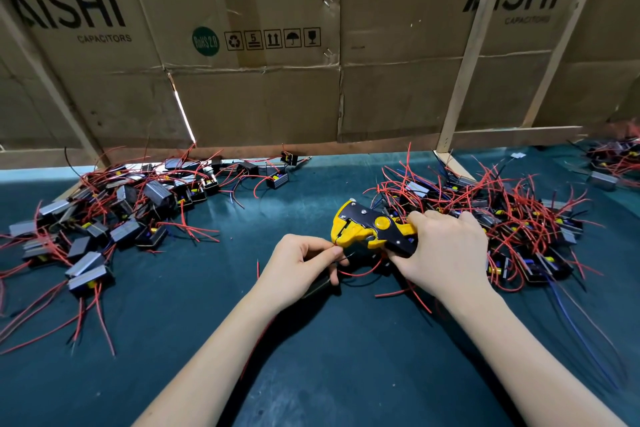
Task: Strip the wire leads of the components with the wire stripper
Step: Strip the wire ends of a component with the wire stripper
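My right hand (pixel 446 250) grips the handles of a yellow and black wire stripper (pixel 367 227), its jaws pointing left. My left hand (pixel 301 267) pinches a red wire lead (pixel 360 272) at the jaws, thumb and forefinger just beside the tool's tip. A dark component (pixel 317 286) lies under the left hand's fingers, mostly hidden. The red lead curves from there toward the right hand. A thin black lead sticks out near the left thumb.
A pile of small black and grey components with red leads (pixel 104 218) covers the left of the green mat (pixel 311 374). A second tangled pile (pixel 512 218) lies right of the stripper. Cardboard boxes (pixel 259 62) and wooden slats wall off the back.
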`<state>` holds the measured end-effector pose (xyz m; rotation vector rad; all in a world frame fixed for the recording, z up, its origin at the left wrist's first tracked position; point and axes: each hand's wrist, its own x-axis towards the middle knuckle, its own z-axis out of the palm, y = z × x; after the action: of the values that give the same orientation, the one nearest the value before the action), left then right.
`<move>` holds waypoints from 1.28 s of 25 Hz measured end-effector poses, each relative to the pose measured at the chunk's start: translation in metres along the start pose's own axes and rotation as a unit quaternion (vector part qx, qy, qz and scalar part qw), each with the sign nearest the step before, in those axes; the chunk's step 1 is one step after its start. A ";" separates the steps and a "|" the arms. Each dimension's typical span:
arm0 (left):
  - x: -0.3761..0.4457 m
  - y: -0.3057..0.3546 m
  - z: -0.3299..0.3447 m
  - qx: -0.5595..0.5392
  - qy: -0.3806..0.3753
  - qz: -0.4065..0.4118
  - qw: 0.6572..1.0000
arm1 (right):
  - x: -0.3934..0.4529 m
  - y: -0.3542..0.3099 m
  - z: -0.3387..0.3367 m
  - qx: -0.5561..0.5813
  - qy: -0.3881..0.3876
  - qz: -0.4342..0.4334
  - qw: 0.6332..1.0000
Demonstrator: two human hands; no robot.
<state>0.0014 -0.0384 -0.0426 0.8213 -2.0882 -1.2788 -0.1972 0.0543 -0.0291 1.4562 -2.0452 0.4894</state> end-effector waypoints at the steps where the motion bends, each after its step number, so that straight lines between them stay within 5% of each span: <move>1: 0.000 0.001 0.000 -0.004 0.001 -0.001 1.000 | 0.000 0.000 0.000 0.002 -0.002 0.010 1.000; 5: -0.003 0.004 -0.002 -0.007 0.009 -0.004 1.000 | -0.003 0.002 0.008 0.011 0.014 0.019 1.000; 10: -0.002 0.003 -0.005 0.058 0.137 -0.009 0.989 | -0.001 0.013 0.011 0.072 0.027 0.118 0.990; 14: -0.001 0.005 -0.002 -0.121 0.037 0.003 0.992 | -0.001 0.016 0.008 0.115 0.015 0.146 0.982; 16: 0.000 0.002 -0.003 -0.097 0.006 0.016 0.995 | 0.000 0.015 0.006 0.128 0.012 0.150 0.980; 18: 0.003 0.001 -0.016 -0.003 0.079 0.037 0.996 | 0.000 0.014 0.004 0.146 0.021 0.156 0.977; 20: 0.002 -0.004 -0.044 0.132 0.242 0.067 0.959 | -0.001 0.014 0.001 0.168 0.026 0.166 0.971; 23: -0.010 -0.016 -0.097 0.336 0.489 0.022 0.804 | -0.001 0.013 -0.003 0.203 0.022 0.178 0.963; 25: -0.020 -0.025 -0.120 0.393 0.540 -0.077 0.740 | 0.000 0.014 -0.005 0.215 0.021 0.181 0.960; 28: -0.026 -0.042 -0.138 0.351 0.482 -0.224 0.771 | -0.002 0.013 -0.005 0.206 0.012 0.169 0.964; 32: -0.028 -0.056 -0.148 0.311 0.473 -0.224 0.793 | -0.003 0.012 -0.003 0.193 0.010 0.157 0.969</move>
<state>0.1378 -0.1223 -0.0389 1.8541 -1.4418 -0.1356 -0.2068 0.0621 -0.0278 1.3242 -2.2638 1.0774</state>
